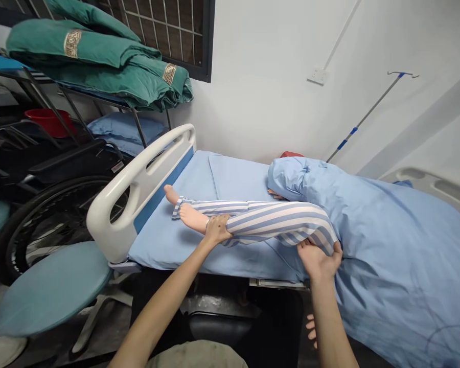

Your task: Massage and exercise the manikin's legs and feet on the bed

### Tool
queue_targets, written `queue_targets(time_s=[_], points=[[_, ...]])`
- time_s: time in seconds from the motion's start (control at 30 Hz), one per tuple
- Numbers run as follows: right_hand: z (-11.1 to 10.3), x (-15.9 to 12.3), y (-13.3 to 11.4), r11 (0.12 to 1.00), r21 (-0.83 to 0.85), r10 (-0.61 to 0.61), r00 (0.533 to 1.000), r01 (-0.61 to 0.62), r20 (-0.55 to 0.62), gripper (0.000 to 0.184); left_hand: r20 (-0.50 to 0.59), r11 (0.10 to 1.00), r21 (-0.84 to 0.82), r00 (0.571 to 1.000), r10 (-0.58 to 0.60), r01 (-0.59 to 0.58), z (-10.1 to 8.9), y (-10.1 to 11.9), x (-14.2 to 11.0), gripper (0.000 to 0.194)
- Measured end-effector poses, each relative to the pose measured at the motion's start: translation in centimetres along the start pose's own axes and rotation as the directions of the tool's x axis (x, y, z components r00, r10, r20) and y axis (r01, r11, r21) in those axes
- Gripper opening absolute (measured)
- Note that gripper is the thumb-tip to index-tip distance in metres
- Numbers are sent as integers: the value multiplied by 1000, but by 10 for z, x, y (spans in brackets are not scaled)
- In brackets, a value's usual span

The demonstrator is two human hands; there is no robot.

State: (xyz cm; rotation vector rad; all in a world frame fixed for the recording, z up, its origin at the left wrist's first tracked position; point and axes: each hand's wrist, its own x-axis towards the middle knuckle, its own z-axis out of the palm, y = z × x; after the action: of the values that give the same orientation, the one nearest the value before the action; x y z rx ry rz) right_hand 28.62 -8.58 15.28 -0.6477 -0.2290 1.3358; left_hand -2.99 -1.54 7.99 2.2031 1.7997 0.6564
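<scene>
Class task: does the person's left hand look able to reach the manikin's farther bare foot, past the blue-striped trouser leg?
Probably yes: the left hand rests on the manikin's nearer lower leg, and the farther foot lies just beyond on the blue bedsheet, with only the nearer foot between.

A manikin's legs (pixel 276 220) lie on the hospital bed (pixel 237 179), feet toward the footboard (pixel 113 217) at left, the rest under a quilt (pixel 391 266) at right; a wheelchair (pixel 72 168) and stool (pixel 49 289) stand left of the footboard.

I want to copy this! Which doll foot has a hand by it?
The manikin's nearer foot: the left hand grips just above it. The farther foot lies untouched.
</scene>
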Motion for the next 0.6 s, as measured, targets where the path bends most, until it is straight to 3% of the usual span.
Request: queue_targets(time_s=[0.27,0.47,0.6], points=[[-25,-10,39,996,-69,60,996,-65,-67,43,28,988,135,997,75,-78,-27,-49,-11,49],[-61,-4,90,981,-100,151,977,-166,-149,35,76,942,304,989,123,-140,-50,-98,-33,44],[-85,8,128,964,-127,199,951,-233,-235,31,142,917,372,985,95,-142,-48,-118,-46,46]])
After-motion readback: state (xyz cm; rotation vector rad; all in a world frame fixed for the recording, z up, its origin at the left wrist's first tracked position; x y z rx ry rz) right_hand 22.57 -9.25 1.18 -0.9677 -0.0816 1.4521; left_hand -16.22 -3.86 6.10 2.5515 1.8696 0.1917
